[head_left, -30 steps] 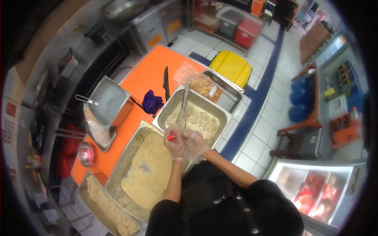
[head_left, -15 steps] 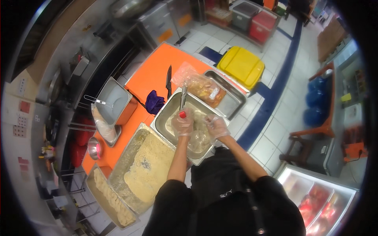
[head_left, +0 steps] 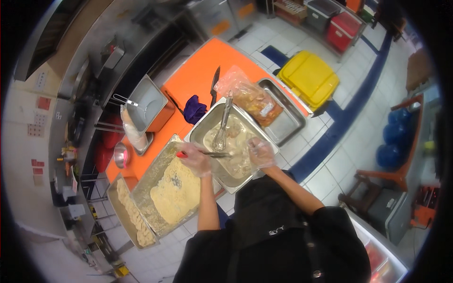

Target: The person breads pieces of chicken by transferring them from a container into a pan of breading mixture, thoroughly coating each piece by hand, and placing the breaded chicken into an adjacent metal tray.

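Observation:
My gloved left hand point(head_left: 197, 159) is closed around a metal utensil with a red end point(head_left: 182, 154). Its shaft point(head_left: 216, 154) reaches right over a steel pan point(head_left: 194, 134) of pale, wet batter with pieces in it. At the pan's right side my gloved right hand point(head_left: 261, 153) has its fingers curled in; what they hold, if anything, is hidden. Leaning in the batter between my hands is a whisk point(head_left: 221, 134), handle against the far rim. Left of the pan, a large tray point(head_left: 141, 200) holds pale flour point(head_left: 174, 191), below my left hand.
A bagged food pack point(head_left: 262, 106) lies partly over an empty steel tray point(head_left: 292, 125). On the orange table point(head_left: 200, 63) are a black knife point(head_left: 215, 86), a purple cloth point(head_left: 194, 109), a deep container point(head_left: 158, 106), a small bowl point(head_left: 121, 154) and a tray of coated pieces point(head_left: 134, 219).
My left hand has moved from over the pan toward the flour tray, turning the red-ended utensil sideways. My right hand stays over the pan's right side. The whole view has shifted.

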Available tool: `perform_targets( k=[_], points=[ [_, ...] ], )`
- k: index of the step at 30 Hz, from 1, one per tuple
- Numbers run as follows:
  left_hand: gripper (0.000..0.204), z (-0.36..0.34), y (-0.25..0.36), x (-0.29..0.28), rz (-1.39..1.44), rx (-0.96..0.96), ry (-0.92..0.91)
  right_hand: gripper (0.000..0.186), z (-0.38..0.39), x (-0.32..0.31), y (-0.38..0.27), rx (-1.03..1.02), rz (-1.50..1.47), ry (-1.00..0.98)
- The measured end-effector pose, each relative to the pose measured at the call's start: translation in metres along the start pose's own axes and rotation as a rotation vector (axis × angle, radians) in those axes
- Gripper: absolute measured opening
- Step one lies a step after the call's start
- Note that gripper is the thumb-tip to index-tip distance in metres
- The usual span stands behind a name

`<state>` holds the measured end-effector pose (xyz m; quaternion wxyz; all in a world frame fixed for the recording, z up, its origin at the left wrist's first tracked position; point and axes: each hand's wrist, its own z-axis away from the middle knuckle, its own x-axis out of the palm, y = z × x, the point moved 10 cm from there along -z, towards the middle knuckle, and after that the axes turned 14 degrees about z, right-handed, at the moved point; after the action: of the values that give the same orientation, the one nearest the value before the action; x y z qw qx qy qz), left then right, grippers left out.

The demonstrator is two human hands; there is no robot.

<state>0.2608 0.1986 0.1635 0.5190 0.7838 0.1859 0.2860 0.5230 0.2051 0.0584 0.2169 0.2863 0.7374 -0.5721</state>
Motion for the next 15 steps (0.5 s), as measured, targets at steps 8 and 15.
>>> perform_targets(
  k=[8, 15],
  points=[
    [0.033, 0.051, 0.024, 0.006, -0.470, -0.131, -0.150, 0.017, -0.001, 0.000, 0.003, 0.053, -0.014, -0.101],
    [0.041, 0.030, -0.067, 0.043, -0.663, -0.063, -0.275, 0.016, 0.001, 0.005, -0.001, 0.071, 0.053, -0.135]
  ],
)
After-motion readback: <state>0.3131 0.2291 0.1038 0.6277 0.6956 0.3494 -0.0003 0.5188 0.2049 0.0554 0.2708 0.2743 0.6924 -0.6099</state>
